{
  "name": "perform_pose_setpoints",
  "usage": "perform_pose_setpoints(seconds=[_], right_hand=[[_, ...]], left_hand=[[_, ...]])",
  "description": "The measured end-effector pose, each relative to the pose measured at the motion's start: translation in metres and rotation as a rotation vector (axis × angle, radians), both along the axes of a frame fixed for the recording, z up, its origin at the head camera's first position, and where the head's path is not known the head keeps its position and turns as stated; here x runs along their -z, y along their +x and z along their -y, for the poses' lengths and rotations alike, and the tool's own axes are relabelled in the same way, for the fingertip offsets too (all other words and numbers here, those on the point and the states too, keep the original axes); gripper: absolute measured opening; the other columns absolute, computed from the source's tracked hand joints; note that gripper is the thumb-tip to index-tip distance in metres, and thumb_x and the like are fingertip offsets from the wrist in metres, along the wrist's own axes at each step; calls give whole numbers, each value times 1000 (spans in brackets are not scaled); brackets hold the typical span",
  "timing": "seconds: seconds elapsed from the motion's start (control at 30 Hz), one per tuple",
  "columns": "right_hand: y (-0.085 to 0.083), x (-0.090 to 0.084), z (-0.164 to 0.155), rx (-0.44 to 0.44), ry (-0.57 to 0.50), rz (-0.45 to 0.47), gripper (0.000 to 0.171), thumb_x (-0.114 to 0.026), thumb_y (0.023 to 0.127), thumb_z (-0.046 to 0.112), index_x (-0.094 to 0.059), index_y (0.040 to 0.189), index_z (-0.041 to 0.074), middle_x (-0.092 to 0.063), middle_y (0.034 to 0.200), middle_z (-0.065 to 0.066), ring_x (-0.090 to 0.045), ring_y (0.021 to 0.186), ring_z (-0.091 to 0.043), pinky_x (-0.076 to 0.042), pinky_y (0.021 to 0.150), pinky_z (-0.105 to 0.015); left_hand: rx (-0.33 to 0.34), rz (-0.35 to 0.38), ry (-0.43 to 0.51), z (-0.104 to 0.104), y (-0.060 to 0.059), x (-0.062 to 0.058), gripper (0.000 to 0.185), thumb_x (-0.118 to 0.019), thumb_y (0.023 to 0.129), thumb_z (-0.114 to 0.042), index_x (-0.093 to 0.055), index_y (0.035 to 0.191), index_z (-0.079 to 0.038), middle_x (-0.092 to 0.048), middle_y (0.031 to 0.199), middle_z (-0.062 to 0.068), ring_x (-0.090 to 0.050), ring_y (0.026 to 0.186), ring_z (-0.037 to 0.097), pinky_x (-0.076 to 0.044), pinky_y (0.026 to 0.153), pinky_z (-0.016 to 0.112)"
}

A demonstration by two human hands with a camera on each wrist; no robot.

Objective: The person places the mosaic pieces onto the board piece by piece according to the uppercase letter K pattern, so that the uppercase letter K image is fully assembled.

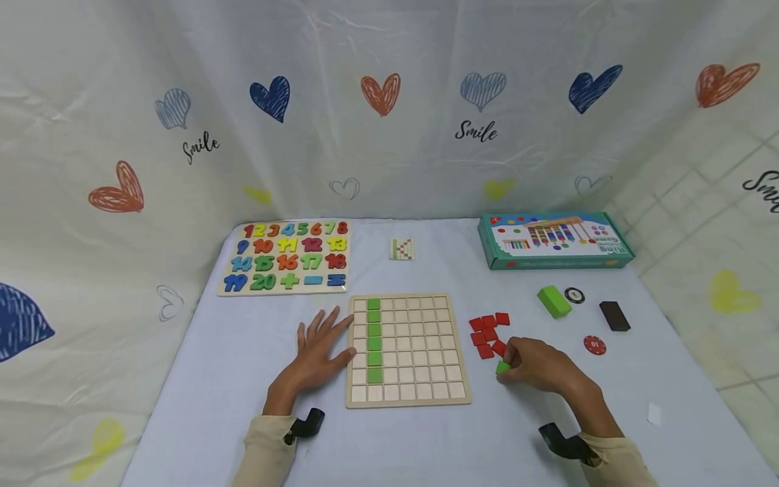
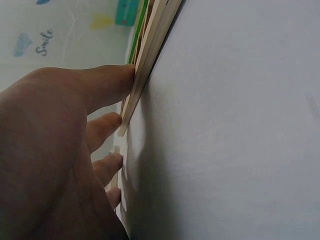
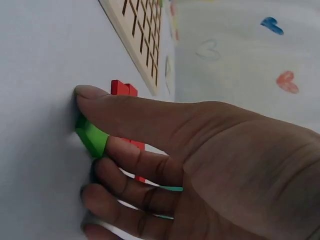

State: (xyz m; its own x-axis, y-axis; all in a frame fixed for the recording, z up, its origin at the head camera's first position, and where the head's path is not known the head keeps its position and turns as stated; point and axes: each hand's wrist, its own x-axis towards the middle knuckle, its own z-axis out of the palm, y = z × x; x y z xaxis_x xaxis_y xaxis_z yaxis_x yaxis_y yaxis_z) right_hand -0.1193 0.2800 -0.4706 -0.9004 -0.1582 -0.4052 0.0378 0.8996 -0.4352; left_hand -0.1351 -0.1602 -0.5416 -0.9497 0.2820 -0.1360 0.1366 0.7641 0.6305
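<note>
Left hand (image 1: 319, 352) flat on the white table (image 1: 426, 439), fingers straight and spread, tips pressed against the left edge of the wooden grid board (image 1: 406, 348); gripping nothing, only bracing, seemingly so that the board stays put while tiles go in. Confirmed in the left wrist view: fingertips (image 2: 122, 80) butted against the board's thin side (image 2: 150, 55), palm down on the cloth.

Right hand (image 1: 538, 366) curled low on the table just right of the board, thumb and forefinger pinching a small green tile (image 1: 502, 367). Seen closer from the right wrist: tile (image 3: 91, 136) caught between thumb above and forefinger below, one corner touching the table, other fingers folded under. More green glimpsed deeper in the palm, too hidden to tell what.

Six green tiles (image 1: 374, 338) already seated in the board's second column from the left, top cell down to the sixth, bottom cell of that column bare; held tile likely meant for that gap, judging by colour and line.

Loose red tiles (image 1: 489, 333) bunched just beside the right hand, within easy reach. Farther right, well apart: a green block (image 1: 554, 301), a black piece (image 1: 615, 316), a red chip (image 1: 594, 345). At the back, a number puzzle (image 1: 286, 257), a small pattern card (image 1: 402, 249) and a teal box (image 1: 555, 241)
</note>
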Motion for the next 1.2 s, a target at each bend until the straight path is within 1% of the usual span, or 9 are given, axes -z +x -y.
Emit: perform_pose_setpoints(seconds=[0.13, 0.37, 0.53, 0.63, 0.73, 0.87, 1.0, 1.2], right_hand=[[0, 6, -2, 15, -54, -28, 40, -94, 79, 26, -63, 97, 7, -63, 86, -3, -57, 82, -20, -52, 67, -36], [2, 7, -5, 28, -95, -37, 39, -93, 81, 23, -62, 99, 6, -63, 87, -3, -57, 82, -20, -52, 68, -35], [3, -1, -8, 12, -115, -40, 32, -89, 85, 17, -62, 99, 7, -65, 90, -4, -58, 84, -21, -53, 69, -35], [2, -9, -7, -18, -118, -52, 26, -85, 87, 14, -65, 101, 7, -66, 93, -3, -58, 86, -21, -53, 69, -35], [1, -16, 0, -48, -124, -80, 22, -83, 88, 13, -69, 104, 8, -67, 93, -2, -59, 87, -20, -53, 68, -34], [-3, -23, 24, -99, -162, -134, 16, -81, 91, 15, -73, 104, 11, -68, 91, 2, -60, 87, -18, -54, 67, -32], [-5, -26, 64, -174, -214, -182, 10, -79, 94, 16, -74, 103, 14, -68, 88, 6, -61, 83, -14, -53, 65, -29], [0, -18, 125, -309, -264, -219, 10, -81, 93, 15, -74, 100, 17, -67, 86, 11, -60, 78, -9, -52, 64, -26]], left_hand=[[-2, -3, 3, 0, 0, 1, 72, -66, 104, -38, -34, 168, -27, -12, 179, 7, 6, 165, 37, 15, 123, 68], [2, 1, 10, -1, 0, -1, 73, -66, 104, -39, -34, 168, -28, -11, 180, 6, 6, 165, 36, 16, 123, 67], [5, 2, 9, -1, -1, -1, 73, -66, 104, -39, -34, 168, -28, -11, 180, 6, 6, 165, 36, 16, 123, 67], [4, 1, 4, -1, -1, 0, 73, -66, 104, -39, -33, 168, -28, -11, 180, 6, 6, 165, 36, 16, 123, 67], [3, 2, 3, -1, -2, 0, 73, -66, 104, -39, -33, 168, -28, -11, 180, 5, 6, 165, 36, 16, 124, 67], [5, 0, 7, -1, -3, 0, 73, -66, 104, -39, -34, 168, -28, -12, 180, 6, 6, 165, 36, 16, 124, 67], [3, 0, 8, 0, -2, 0, 72, -67, 104, -38, -35, 168, -26, -12, 179, 7, 6, 165, 37, 16, 123, 68], [3, 11, 4, 0, 0, -2, 73, -66, 104, -40, -35, 168, -27, -12, 179, 8, 5, 165, 37, 16, 123, 68]])
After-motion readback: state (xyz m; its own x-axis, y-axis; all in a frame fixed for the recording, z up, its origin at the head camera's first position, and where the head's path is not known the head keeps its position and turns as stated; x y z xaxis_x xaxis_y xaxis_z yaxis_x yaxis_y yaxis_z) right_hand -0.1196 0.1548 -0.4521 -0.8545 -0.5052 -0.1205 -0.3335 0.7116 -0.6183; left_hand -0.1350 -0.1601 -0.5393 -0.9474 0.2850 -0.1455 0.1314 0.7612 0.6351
